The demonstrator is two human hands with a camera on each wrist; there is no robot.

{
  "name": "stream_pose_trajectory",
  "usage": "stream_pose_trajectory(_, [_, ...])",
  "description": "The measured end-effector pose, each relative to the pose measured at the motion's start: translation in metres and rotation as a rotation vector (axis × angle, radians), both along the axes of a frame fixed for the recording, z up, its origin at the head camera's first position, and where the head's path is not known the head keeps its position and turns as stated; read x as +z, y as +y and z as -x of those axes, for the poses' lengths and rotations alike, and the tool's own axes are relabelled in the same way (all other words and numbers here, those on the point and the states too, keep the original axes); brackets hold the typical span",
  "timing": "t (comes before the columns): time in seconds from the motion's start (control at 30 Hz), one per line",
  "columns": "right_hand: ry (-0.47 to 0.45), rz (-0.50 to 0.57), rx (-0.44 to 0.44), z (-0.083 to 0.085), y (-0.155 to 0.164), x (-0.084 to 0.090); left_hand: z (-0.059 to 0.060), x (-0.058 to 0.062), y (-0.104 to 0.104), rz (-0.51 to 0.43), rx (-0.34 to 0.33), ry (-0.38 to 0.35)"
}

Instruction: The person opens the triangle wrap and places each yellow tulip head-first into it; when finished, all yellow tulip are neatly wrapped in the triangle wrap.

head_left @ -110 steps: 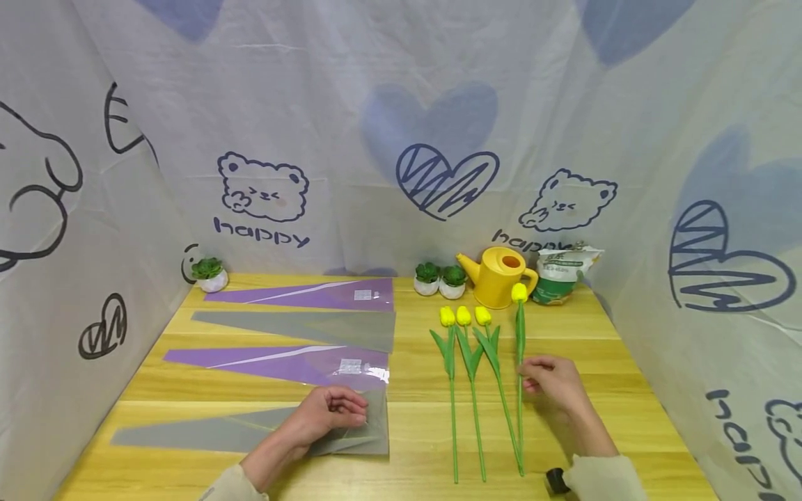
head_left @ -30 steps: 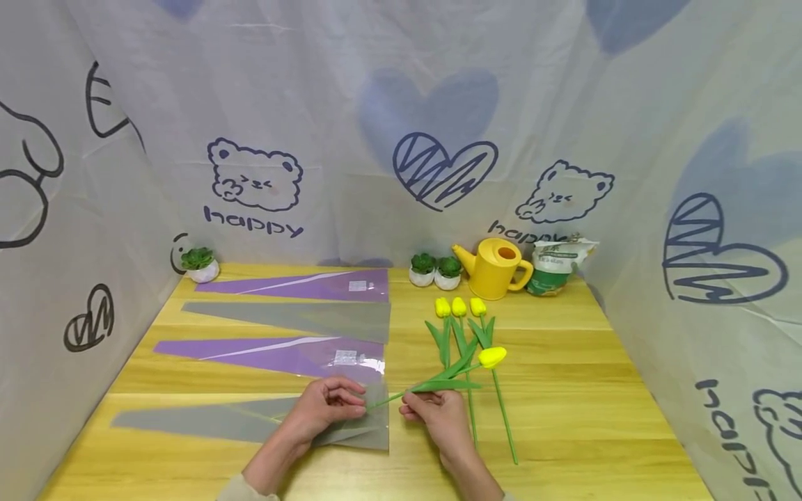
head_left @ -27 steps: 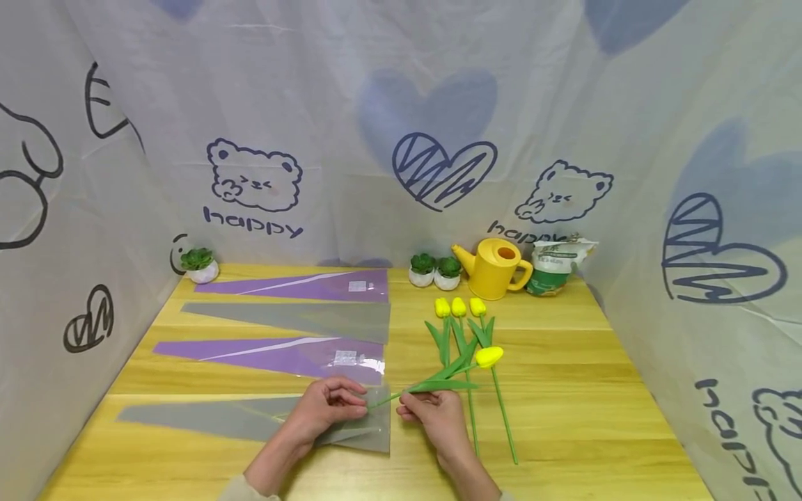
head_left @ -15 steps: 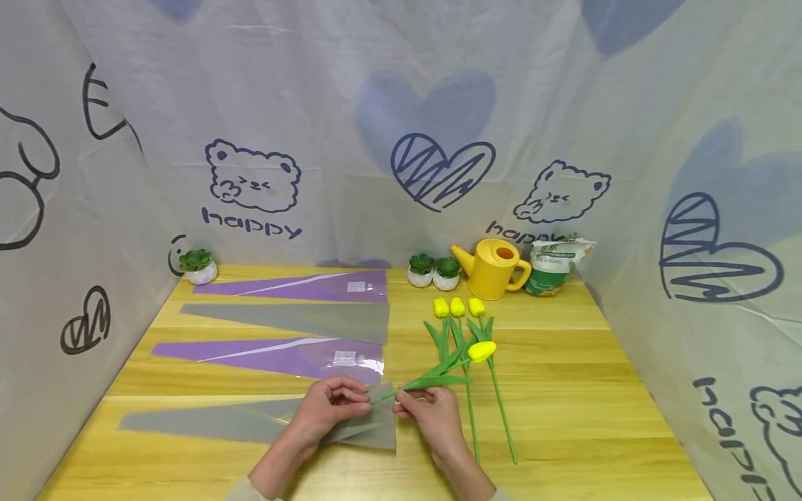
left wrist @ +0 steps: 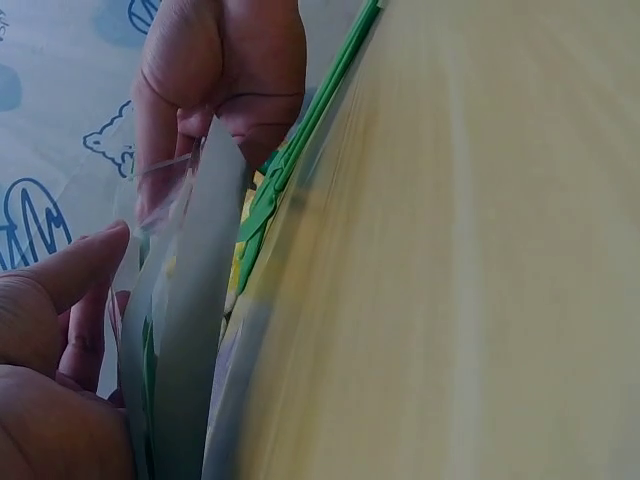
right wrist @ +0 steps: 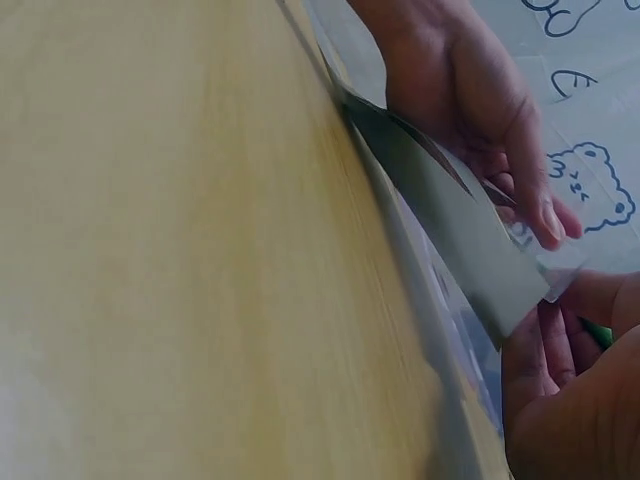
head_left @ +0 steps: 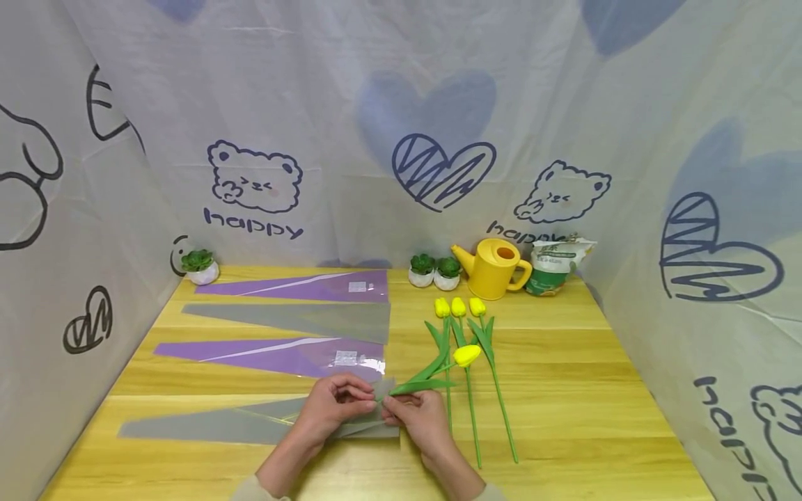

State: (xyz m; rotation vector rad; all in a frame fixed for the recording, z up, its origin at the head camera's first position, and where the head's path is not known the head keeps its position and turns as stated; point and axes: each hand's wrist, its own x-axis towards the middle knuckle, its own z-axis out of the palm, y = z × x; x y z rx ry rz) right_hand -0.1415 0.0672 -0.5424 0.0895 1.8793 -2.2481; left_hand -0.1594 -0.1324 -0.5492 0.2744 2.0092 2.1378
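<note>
In the head view my left hand [head_left: 341,407] holds the wide end of the nearest grey flower sleeve [head_left: 207,422], its edge raised off the table. My right hand [head_left: 416,417] pinches a yellow artificial tulip [head_left: 466,355] just below its leaves, right at the sleeve's mouth. The bloom points right, over three more tulips [head_left: 477,307] laid side by side. In the left wrist view the green stem [left wrist: 150,390] shows between the walls of the grey film [left wrist: 195,310]. The right wrist view has my right fingertips at the sleeve corner [right wrist: 500,300]; the lower stem is hidden.
Another grey sleeve [head_left: 294,320] and two purple sleeves [head_left: 269,355] lie behind the held one. Along the back stand small potted succulents [head_left: 447,273], a yellow watering can [head_left: 495,271] and a green-and-white bag [head_left: 554,268]. A printed cloth hangs around the wooden table [head_left: 583,390].
The fourth tulip has come off the table at right, in my right hand, and moved left. Its stem has slid farther into the sleeve, whose mouth has risen. My hands are closer together.
</note>
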Motion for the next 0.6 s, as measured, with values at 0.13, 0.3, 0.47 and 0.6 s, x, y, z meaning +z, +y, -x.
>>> stream_pose_trajectory(0.13, [0.009,-0.006,0.012,-0.0002,-0.0029,-0.0009,0.0008,0.0007,0.0016,-0.005,0.000,-0.006])
stream_pose_trajectory(0.3, [0.002,-0.020,0.011,0.0023,-0.0057,-0.0010,0.0017,0.0017,0.0021,0.002,-0.004,-0.017])
stream_pose_trajectory(0.47, [0.001,-0.018,0.037,0.0035,-0.0052,-0.0030,0.0023,0.0006,0.0023,0.014,-0.008,-0.018])
stream_pose_trajectory(0.6, [-0.025,-0.013,0.056,0.0028,0.0027,-0.0053,0.0027,-0.0018,0.0027,0.024,0.002,-0.035])
